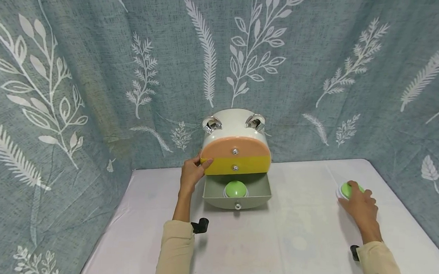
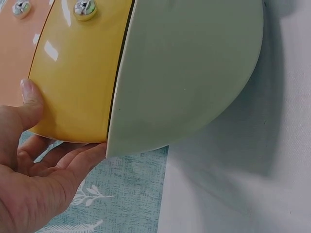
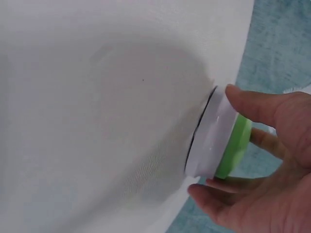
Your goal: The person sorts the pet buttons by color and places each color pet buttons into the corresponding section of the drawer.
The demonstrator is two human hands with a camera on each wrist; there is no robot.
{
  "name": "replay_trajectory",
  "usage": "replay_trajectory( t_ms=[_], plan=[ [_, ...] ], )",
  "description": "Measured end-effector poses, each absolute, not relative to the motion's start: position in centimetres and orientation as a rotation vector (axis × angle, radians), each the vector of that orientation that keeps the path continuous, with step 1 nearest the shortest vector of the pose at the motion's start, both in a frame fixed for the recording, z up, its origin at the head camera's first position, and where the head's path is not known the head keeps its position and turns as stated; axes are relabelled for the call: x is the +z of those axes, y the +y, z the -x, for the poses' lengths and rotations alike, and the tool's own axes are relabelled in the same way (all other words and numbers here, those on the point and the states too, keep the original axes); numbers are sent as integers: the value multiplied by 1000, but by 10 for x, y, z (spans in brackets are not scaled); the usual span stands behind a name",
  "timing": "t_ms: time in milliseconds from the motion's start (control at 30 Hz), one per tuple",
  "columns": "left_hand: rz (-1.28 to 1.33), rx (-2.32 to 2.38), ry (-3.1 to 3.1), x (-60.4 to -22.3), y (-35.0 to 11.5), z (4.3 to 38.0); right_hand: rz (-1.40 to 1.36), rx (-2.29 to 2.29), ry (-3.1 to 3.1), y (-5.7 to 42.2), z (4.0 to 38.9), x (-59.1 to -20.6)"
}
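Observation:
A small drawer cabinet [image 1: 230, 123] with a white top and two shiny ring-shaped ears stands against the curtain. Its peach drawer [image 1: 222, 147] and yellow drawer [image 1: 253, 164] are closed, while the grey-green bottom drawer [image 1: 216, 201] is pulled out. Inside that drawer lies a green-topped round button [image 1: 236, 189]. My left hand [image 1: 192, 173] grips the cabinet's left side, thumb on the yellow front and fingers behind the edge. Far to the right, my right hand [image 1: 360, 205] holds a second green-topped button [image 3: 214, 131] by its white rim, at the table surface.
The white-covered table [image 1: 291, 256] extends around the cabinet and to the right. A teal leaf-patterned curtain [image 1: 163, 68] hangs behind and along both sides. Small black mounts [image 1: 200, 226] are strapped at the wrists.

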State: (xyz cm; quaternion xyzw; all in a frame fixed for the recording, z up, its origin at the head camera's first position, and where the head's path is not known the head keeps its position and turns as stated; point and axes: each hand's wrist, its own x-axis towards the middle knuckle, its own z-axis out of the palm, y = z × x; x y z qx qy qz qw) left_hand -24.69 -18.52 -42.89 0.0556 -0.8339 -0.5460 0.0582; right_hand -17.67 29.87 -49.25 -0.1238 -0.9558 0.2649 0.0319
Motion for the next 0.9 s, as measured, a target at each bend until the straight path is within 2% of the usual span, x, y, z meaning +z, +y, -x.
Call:
replay_trajectory(
  t_ms=[367,600,900],
  plan=[
    [-189,-1655,-2518,-430,-184,248,407,859,-2805,290,182,-494],
    [-189,-1668,-2512,-431,-185,248,434,956,-2770,282,174,-481],
    [-195,-1695,-2501,-430,-184,248,77,948,-2733,230,169,-431]
  ],
)
